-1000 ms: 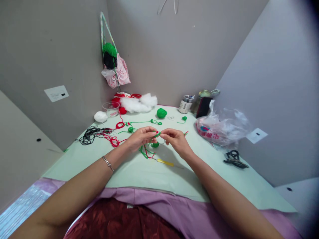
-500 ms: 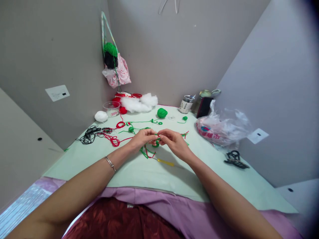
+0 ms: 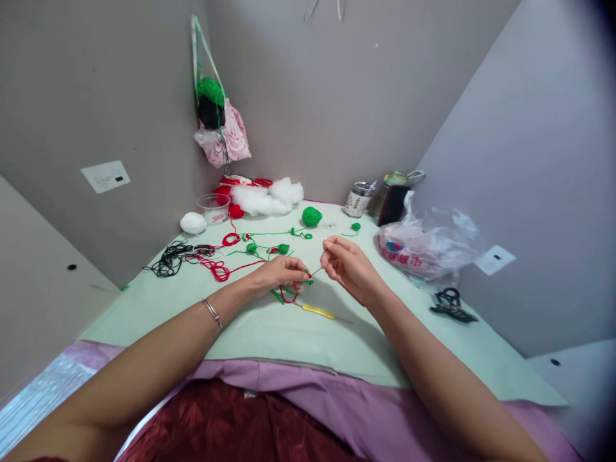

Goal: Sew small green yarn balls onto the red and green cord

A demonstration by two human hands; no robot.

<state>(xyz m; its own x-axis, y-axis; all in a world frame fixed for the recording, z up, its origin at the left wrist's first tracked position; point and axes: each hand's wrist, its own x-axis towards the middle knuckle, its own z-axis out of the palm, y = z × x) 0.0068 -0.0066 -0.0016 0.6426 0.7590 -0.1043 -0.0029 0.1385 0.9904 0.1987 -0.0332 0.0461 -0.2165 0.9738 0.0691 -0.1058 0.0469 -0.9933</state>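
Observation:
My left hand (image 3: pixel 287 274) pinches a small green and red yarn piece (image 3: pixel 308 277) at its fingertips, just above the table. A thin dark strand (image 3: pixel 316 271) runs from that piece up to my right hand (image 3: pixel 344 262), whose fingers are closed on it. Whether a needle is also between those fingers, I cannot tell. Beneath my left hand, red and green yarn ends (image 3: pixel 285 295) lie on the pale cloth. A crochet hook with a yellow handle (image 3: pixel 317 312) rests in front of both hands.
Behind lie small green yarn balls (image 3: pixel 312 217), red yarn (image 3: pixel 219 269) and tangled black yarn (image 3: pixel 176 258). White stuffing (image 3: pixel 264 197) and a clear tub (image 3: pixel 214 208) stand at the back. On the right are a plastic bag (image 3: pixel 423 240), a can (image 3: pixel 359 199) and a black hair claw (image 3: pixel 452 305).
My right hand has moved up and right, away from my left hand, drawing the strand out between them. My left hand keeps the yarn piece.

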